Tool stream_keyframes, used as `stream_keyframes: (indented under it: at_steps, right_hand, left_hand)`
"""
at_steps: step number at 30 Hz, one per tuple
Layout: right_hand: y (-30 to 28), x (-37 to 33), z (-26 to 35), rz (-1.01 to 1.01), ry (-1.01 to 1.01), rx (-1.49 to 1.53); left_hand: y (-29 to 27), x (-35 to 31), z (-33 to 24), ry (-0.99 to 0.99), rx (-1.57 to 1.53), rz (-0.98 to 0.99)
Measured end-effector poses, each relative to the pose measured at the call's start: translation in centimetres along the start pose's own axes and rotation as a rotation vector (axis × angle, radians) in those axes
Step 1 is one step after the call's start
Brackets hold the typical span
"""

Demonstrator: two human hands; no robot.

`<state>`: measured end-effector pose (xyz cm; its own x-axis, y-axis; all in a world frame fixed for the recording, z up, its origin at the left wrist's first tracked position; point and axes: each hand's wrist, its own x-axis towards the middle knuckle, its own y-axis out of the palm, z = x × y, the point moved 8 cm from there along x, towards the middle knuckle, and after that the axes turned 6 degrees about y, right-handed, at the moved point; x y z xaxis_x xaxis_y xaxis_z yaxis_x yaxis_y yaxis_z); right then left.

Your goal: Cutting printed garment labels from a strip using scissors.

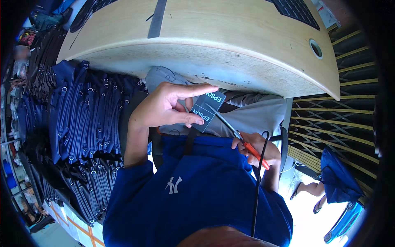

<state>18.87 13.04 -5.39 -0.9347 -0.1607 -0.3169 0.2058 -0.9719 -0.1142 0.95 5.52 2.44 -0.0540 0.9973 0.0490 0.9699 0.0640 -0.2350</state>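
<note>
My left hand pinches a small dark grey strip of label material with white lettering, in front of my lap. Its thumb lies on the near side and the index finger stretches along the far edge. From the right, a pair of scissors with orange handles reaches over to the strip. My right hand is closed round those handles. The blades lie at the strip, along the line between two printed parts; whether they have cut through cannot be made out.
A pale wooden table curves across the front, with a dark grey band on it. Navy bags with metal rings are piled at my left. A folding metal gate stands at right, near another person's feet. A black cord hangs before me.
</note>
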Motion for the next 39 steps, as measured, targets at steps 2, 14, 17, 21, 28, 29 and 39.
stream_keyframes:
  at_steps: [2, 14, 17, 21, 28, 29, 39]
  right_hand:
    - [0.0, 0.1, 0.0, 0.004, -0.001, 0.002]
    - [0.3, 0.4, -0.3, 0.047, -0.002, -0.034]
    - [0.4, 0.5, -0.9, 0.057, -0.012, 0.094]
    - [0.5, 0.6, -1.0, 0.065, -0.038, 0.093]
    - [0.4, 0.6, -0.7, 0.066, -0.053, 0.058]
    - [0.3, 0.6, -0.5, 0.066, -0.054, 0.058]
    - [0.3, 0.6, 0.8, 0.041, -0.096, -0.012]
  left_hand:
    - [0.3, 0.2, 0.3, -0.049, -0.067, 0.019]
    - [1.1, 0.6, 0.6, 0.010, -0.059, 0.108]
    - [1.3, 0.6, 1.2, -0.070, -0.111, 0.094]
    - [1.4, 0.8, 0.6, -0.045, -0.111, 0.132]
    - [1.5, 0.7, 0.9, -0.029, -0.121, 0.144]
    - [1.5, 0.7, 1.0, -0.039, -0.126, 0.147]
    - [1.5, 0.9, 0.8, -0.001, -0.083, 0.157]
